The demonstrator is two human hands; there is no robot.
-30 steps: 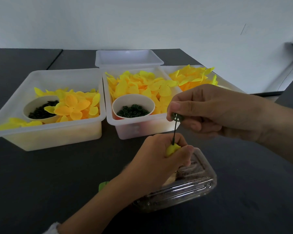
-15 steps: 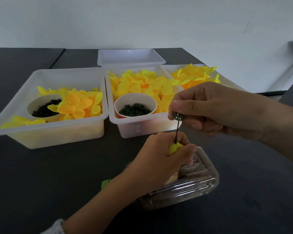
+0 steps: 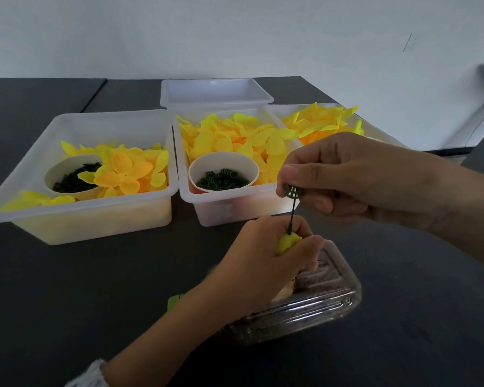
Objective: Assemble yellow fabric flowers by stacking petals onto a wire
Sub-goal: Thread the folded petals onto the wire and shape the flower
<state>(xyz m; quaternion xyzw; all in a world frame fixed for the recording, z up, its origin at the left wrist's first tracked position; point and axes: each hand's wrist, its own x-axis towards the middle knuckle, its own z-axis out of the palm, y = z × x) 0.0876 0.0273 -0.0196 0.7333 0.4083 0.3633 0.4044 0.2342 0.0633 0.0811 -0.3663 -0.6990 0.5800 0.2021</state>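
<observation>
A person's left hand (image 3: 266,263) curled its fingers (image 3: 305,247) around a bunch of yellow petals (image 3: 287,243) above a dark desk (image 3: 95,289), while the right hand (image 3: 355,180) pinched a round green disc (image 3: 292,191) between thumb and forefinger at the top of a thin dark wire (image 3: 292,216). The wire stood nearly upright between the two hands, its lower end running into the petals held in the left fist. Just under the left hand lay a clear plastic container (image 3: 319,303), partly hidden by the wrist. Behind the hands, three white bins sat side by side: the left bin (image 3: 81,219) held loose yellow petals and a paper cup (image 3: 67,166) of dark pieces, the middle bin (image 3: 235,210) held more petals and a white cup (image 3: 224,163) of small green rings (image 3: 221,181), and the right bin (image 3: 375,129) showed a heap of yellow petals. An empty-looking white tray (image 3: 215,90) stood behind the middle bin, near a pale wall (image 3: 235,32).
</observation>
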